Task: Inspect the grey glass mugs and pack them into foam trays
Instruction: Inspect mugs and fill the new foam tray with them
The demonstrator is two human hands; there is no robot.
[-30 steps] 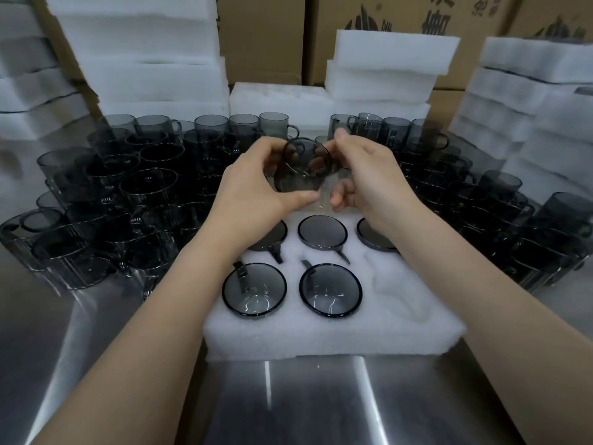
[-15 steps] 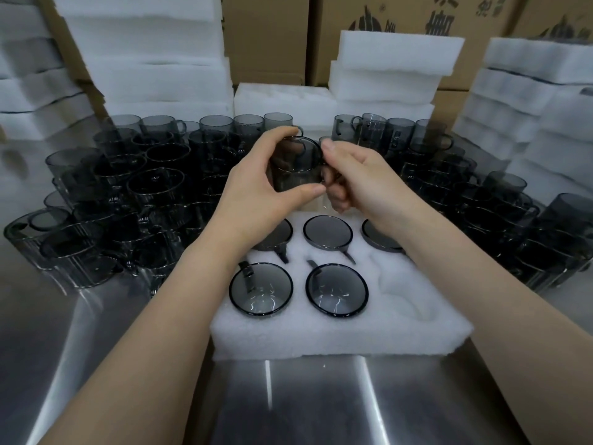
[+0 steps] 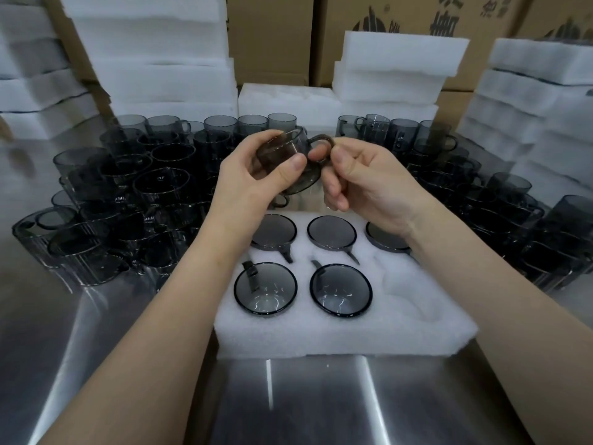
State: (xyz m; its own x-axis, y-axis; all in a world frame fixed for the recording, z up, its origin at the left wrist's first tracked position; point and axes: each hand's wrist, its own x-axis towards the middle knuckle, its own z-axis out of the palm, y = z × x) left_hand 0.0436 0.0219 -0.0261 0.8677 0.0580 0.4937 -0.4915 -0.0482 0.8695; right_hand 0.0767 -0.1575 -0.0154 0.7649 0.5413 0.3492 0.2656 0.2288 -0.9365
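Observation:
I hold one grey glass mug (image 3: 296, 168) up above the far edge of a white foam tray (image 3: 346, 335). My left hand (image 3: 253, 178) grips its body, thumb on the near side. My right hand (image 3: 362, 175) pinches its handle, which points right. The mug is tilted on its side. Several mugs sit upside down in the tray's pockets, among them two in the near row (image 3: 265, 289) (image 3: 340, 290). The near right pocket (image 3: 407, 297) holds nothing.
Many loose grey mugs crowd the steel table on the left (image 3: 128, 200) and on the right (image 3: 500, 213). Stacks of white foam trays (image 3: 160, 59) stand behind, with cardboard boxes (image 3: 378, 14) at the back. Bare steel table (image 3: 321, 406) lies near me.
I have turned the mug between my hands: its handle now points right and my right hand has shifted from the rim to the handle. The view has moved closer.

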